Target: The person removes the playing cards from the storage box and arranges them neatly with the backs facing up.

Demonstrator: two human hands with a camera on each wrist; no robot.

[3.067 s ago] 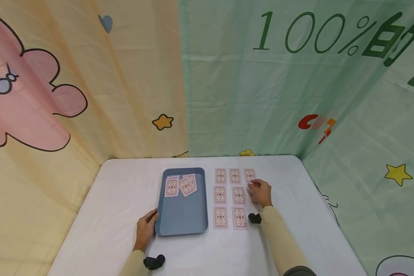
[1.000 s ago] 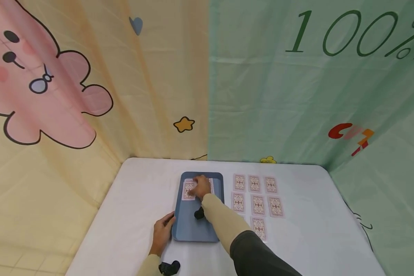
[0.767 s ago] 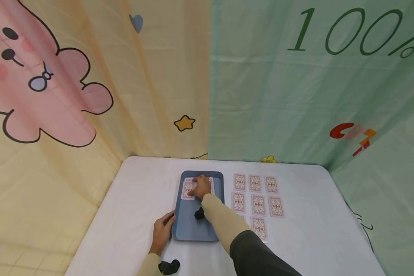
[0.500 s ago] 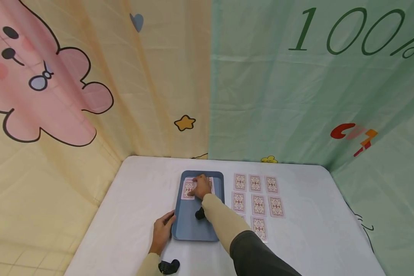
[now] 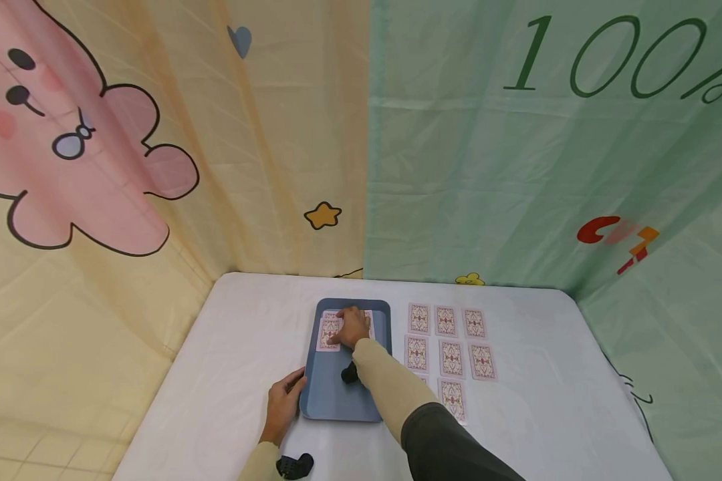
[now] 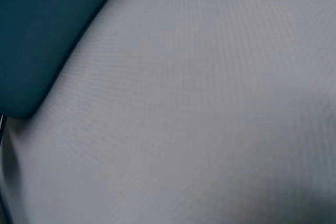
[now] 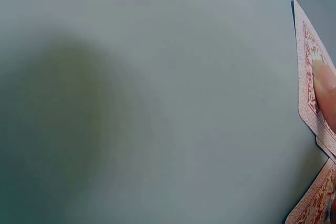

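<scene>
Inside the blue tray [image 5: 337,394], several playing cards lie face down near its far end. My right hand [image 5: 353,327] reaches over them with bent fingers and holds a playing card [image 5: 328,336] on the left. In the right wrist view, the thumb [image 7: 326,95] presses on the patterned back of that card, and another card edge shows below it. Part of a further card [image 5: 369,323] peeks out to the right of the hand. My left hand [image 5: 283,404] grips the tray's left edge; its fingertips are partly hidden. The left wrist view catches only the tray corner [image 6: 42,35] and cloth.
Right of the tray, several face-down cards [image 5: 451,359] lie in rows on the white table [image 5: 547,401]. My right forearm crosses the tray's right rim and hides most of the near-left card. Printed curtains [image 5: 457,180] enclose the table's far side.
My right hand has moved left from the rightmost card column, leaving the middle-right card in full view, and now works over the tray's cards. Over the last second both hands stay nearly still.
</scene>
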